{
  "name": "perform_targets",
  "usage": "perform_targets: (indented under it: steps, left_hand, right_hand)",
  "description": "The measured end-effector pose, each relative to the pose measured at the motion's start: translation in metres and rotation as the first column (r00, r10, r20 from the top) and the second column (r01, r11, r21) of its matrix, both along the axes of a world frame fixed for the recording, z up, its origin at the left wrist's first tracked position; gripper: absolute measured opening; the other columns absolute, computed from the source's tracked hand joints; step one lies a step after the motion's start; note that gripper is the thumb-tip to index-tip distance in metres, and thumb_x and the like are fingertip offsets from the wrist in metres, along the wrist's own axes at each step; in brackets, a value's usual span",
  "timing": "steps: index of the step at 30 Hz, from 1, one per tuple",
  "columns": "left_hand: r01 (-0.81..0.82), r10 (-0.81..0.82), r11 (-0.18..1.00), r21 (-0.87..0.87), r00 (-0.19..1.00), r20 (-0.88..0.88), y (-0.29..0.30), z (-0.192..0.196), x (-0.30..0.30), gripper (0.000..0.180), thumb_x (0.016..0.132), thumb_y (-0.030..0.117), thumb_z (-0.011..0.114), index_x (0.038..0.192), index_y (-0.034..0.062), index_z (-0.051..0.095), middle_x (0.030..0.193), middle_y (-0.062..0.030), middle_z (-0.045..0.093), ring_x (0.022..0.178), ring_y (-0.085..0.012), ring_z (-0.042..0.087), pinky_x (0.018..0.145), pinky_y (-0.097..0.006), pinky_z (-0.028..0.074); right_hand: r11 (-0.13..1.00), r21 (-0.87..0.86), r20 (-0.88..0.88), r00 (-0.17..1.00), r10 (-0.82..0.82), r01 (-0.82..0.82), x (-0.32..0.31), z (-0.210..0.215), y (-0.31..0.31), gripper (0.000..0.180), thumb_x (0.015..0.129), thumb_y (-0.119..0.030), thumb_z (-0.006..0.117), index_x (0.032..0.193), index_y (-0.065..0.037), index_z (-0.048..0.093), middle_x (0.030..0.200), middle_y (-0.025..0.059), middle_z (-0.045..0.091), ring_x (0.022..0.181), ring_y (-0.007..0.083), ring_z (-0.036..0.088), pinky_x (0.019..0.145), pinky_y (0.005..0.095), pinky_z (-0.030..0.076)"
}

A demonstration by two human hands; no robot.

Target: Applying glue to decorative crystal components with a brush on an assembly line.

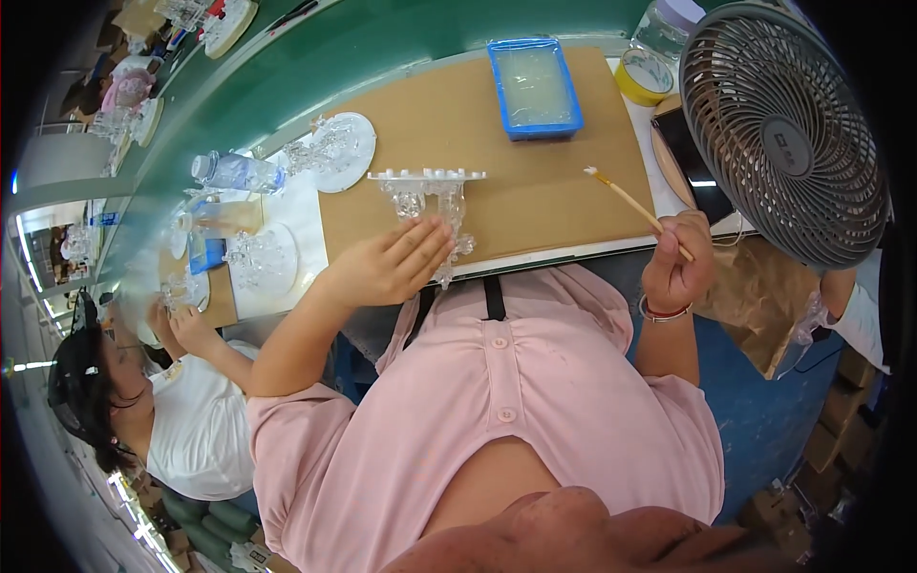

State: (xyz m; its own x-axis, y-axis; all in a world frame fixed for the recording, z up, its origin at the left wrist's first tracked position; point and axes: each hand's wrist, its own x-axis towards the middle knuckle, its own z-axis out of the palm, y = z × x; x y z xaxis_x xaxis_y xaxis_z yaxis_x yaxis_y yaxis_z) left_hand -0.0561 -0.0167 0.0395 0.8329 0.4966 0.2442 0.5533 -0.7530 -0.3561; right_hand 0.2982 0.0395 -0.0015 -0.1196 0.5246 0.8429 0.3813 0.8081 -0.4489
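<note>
Clear plastic piece: a transparent candelabra-like ornament (430, 205) lies on the brown cardboard mat (535, 181), near the table's front edge and left of centre.
Left hand: the left hand (392, 263) rests on the ornament's near end, fingers together and flat over it, pinning it to the mat.
Right hand: the right hand (676, 263) is raised at the near right edge, fingers clamped on a thin wooden brush (635, 203) whose pale tip points far-left, clear of the ornament.
Step in hand: seemingly coating or gluing — the brush is poised between the tray and the piece, not touching either.
Next move calls for: a steady left hand, and a light touch of the tip on the ornament's small arms.
Blue tray: a shallow blue tray (535, 88) at the far edge holds a cloudy, pale liquid or gel.
Yellow tub: a small round yellow tub (643, 76) sits just right of the tray — contents unclear.
Jar: a clear jar with a pale lid (669, 24) stands behind it.
Fan: a grey fan (783, 134) fills the far right.
</note>
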Motion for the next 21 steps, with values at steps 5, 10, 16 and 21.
perform_targets:
  steps: [5, 10, 16, 21]
  left_hand:
    - [-0.368, 0.366, 0.925, -0.099, 0.783, 0.503, 0.000, 0.024, -0.011, 0.028, 0.083, 0.006, 0.063, 0.110, 0.0053, 0.066, 0.097, -0.0085, 0.070, 0.083, -0.0178, 0.067, 0.074, -0.028, 0.052]
    - [-0.356, 0.664, 0.736, -0.575, 0.217, 0.716, 0.010, 0.001, 0.007, 0.026, 0.080, 0.007, 0.069, 0.106, 0.0044, 0.068, 0.085, -0.0095, 0.070, 0.068, -0.0195, 0.066, 0.064, -0.029, 0.052]
    - [-0.372, 0.742, 0.661, -0.651, 0.193, 0.642, 0.018, -0.046, 0.021, 0.036, 0.075, 0.009, 0.075, 0.109, 0.0050, 0.065, 0.093, -0.0105, 0.069, 0.079, -0.0228, 0.066, 0.070, -0.031, 0.051]
    - [-0.285, 0.630, 0.767, -0.575, 0.166, 0.759, 0.007, -0.045, -0.003, 0.037, 0.075, 0.008, 0.074, 0.111, 0.0052, 0.065, 0.100, -0.0113, 0.067, 0.089, -0.0237, 0.063, 0.075, -0.032, 0.049]
  right_hand:
    - [1.000, 0.021, 0.012, 1.000, -0.009, 0.009, 0.004, -0.001, 0.000, 0.014, 0.094, -0.011, 0.052, 0.101, 0.001, 0.049, 0.077, 0.0133, 0.060, 0.062, 0.0196, 0.052, 0.061, 0.0327, 0.043]
    - [1.000, 0.000, -0.014, 1.000, -0.013, 0.013, -0.008, 0.003, 0.008, 0.018, 0.096, -0.016, 0.051, 0.102, 0.001, 0.048, 0.075, 0.0142, 0.061, 0.063, 0.0173, 0.053, 0.058, 0.0274, 0.043]
    - [1.000, 0.018, -0.110, 0.994, 0.027, -0.025, -0.024, 0.016, 0.024, 0.017, 0.096, -0.015, 0.051, 0.101, 0.001, 0.050, 0.075, 0.0146, 0.062, 0.062, 0.0177, 0.052, 0.060, 0.0287, 0.043]
    - [1.000, -0.013, -0.088, 0.996, -0.009, 0.008, -0.036, 0.019, 0.035, 0.024, 0.097, -0.022, 0.050, 0.100, 0.002, 0.050, 0.072, 0.0147, 0.059, 0.060, 0.0162, 0.052, 0.056, 0.0249, 0.043]
